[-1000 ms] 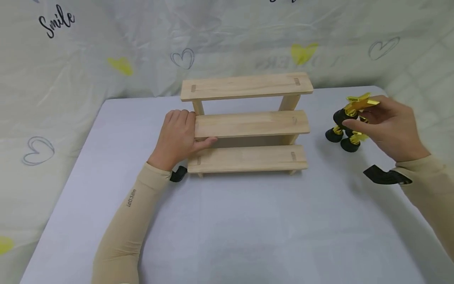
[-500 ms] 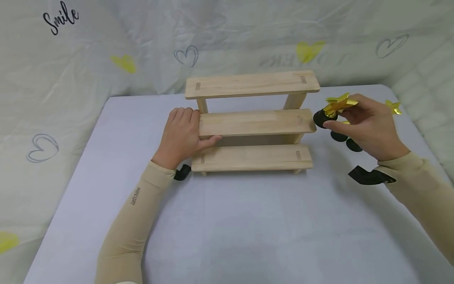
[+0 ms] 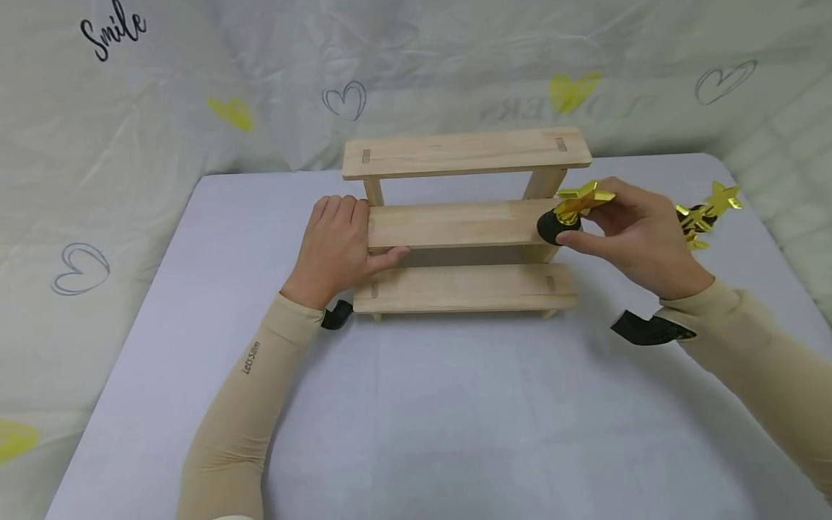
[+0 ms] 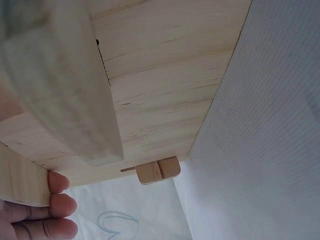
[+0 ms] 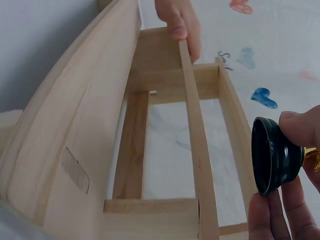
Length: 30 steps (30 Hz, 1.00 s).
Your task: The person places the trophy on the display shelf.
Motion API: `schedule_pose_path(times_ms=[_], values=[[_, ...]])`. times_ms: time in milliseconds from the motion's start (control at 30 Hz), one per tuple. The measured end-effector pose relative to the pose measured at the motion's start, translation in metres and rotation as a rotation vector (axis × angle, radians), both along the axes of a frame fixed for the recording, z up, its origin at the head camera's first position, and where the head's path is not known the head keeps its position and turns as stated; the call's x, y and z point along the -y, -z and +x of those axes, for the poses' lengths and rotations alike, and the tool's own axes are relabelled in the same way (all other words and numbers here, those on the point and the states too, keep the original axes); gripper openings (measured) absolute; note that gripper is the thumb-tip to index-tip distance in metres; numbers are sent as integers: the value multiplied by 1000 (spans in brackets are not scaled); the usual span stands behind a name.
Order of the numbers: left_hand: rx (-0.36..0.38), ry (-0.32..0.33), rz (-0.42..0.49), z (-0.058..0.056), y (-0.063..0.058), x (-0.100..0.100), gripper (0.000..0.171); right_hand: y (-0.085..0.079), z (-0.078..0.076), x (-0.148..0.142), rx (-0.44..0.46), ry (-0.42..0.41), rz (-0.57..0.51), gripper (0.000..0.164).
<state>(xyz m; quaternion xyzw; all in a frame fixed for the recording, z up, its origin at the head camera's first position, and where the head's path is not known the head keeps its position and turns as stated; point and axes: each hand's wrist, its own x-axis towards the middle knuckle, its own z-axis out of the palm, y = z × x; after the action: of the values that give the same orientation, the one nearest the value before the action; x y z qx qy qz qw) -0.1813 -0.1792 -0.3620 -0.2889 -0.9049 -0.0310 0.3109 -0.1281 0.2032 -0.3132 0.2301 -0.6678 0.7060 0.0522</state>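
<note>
A three-tier wooden shelf [image 3: 455, 289] stands on the white table. My left hand [image 3: 334, 245] grips the left end of its middle board [image 3: 455, 225], thumb along the front edge; in the left wrist view fingertips [image 4: 62, 205] curl round a board edge. With thumb and fingers my right hand [image 3: 640, 235] holds a small star trophy [image 3: 557, 227], gold star on a black round base, tilted over the right end of the middle board. The right wrist view shows the hollow underside of its black base [image 5: 264, 155], beside the shelf frame.
More gold star trophies [image 3: 723, 198] stand on the table [image 3: 416, 419] at the right, partly hidden behind my right hand. The top board [image 3: 464, 153] overhangs at the back. Behind the table hangs a white sheet [image 3: 416, 43] printed with hearts.
My right hand has carried the star trophy leftward, from beside the other trophies to the middle board's right end. My left hand keeps its grip on the shelf. The head view has shifted slightly.
</note>
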Motion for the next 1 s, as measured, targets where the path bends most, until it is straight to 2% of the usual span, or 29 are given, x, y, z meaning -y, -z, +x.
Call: schedule_pose_path(times_ms=[233, 433, 567, 633, 867, 1000], values=[[0, -4, -2, 0, 0, 0, 83, 1, 2, 21, 6, -15, 84, 43], [-1, -5, -4, 0, 0, 0, 82, 7, 2, 36, -17, -48, 105, 46], [5, -3, -8, 0, -1, -1, 83, 7, 4, 45, -8, -9, 126, 46], [5, -1, -7, 0, -1, -1, 83, 5, 5, 50, 4, 13, 128, 45], [5, -2, 1, 0, 0, 0, 81, 5, 5, 64, 6, -18, 42, 45], [-2, 7, 10, 0, 0, 0, 80, 7, 6, 72, 12, -8, 42, 47]])
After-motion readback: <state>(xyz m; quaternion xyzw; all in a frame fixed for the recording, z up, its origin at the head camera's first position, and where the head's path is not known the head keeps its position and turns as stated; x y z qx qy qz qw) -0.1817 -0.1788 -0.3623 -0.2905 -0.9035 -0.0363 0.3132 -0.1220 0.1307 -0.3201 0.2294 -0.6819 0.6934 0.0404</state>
